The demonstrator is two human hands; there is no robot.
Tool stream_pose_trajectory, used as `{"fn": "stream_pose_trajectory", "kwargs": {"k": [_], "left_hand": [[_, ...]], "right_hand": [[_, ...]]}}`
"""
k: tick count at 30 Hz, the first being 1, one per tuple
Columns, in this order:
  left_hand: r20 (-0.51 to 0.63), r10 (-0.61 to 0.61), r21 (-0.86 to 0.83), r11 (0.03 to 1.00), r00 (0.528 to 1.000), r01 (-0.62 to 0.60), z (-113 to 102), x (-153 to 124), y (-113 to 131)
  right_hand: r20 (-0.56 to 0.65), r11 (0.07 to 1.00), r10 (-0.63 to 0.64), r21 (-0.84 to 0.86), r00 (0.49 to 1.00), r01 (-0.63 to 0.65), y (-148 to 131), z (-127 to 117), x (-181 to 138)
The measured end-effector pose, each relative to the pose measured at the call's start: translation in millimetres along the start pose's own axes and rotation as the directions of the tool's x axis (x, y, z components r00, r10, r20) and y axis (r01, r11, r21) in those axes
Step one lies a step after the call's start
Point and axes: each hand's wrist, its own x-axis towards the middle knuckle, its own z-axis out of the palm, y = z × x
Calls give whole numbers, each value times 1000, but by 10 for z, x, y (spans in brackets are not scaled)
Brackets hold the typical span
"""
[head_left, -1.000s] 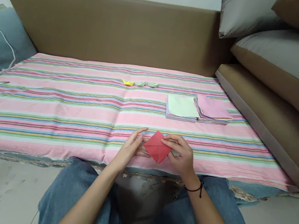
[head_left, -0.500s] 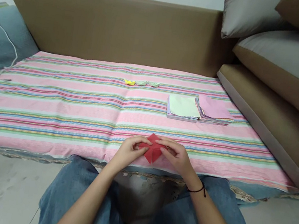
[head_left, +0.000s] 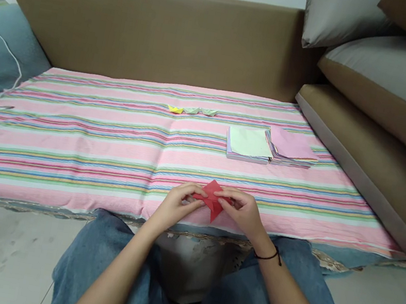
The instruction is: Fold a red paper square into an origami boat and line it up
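Note:
A red folded origami paper is held up over the front edge of the striped cloth, one corner pointing away from me and one toward me. My left hand pinches its left side between thumb and fingers. On the right side, my right hand grips it the same way, thumb below and fingers on top. The fingertips hide parts of both side edges. A dark cord bracelet circles my right wrist.
Two stacks of square paper, one topped pale green and one pink, lie side by side. Behind them sit a small yellow folded paper and two pale green ones. Cushions rise at the right.
The red paper's lower part has narrowed and its near flap is folded and slanted to the right. Both hands keep their grip and have barely shifted.

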Motion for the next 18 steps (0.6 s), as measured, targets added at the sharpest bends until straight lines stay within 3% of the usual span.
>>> {"fn": "stream_pose_trajectory", "kwargs": {"k": [9, 14, 18], "left_hand": [[-207, -215, -275, 949, 954, 154, 138, 12, -156], [-217, -253, -334, 927, 943, 172, 144, 18, -138], [-155, -271, -363, 910, 950, 201, 148, 15, -92]], "right_hand": [[40, 995, -69, -71, 997, 72, -75, 37, 0], [22, 1000, -30, -4, 999, 30, -58, 81, -12], [-3, 997, 26, 75, 1000, -26, -5, 99, -24]]}}
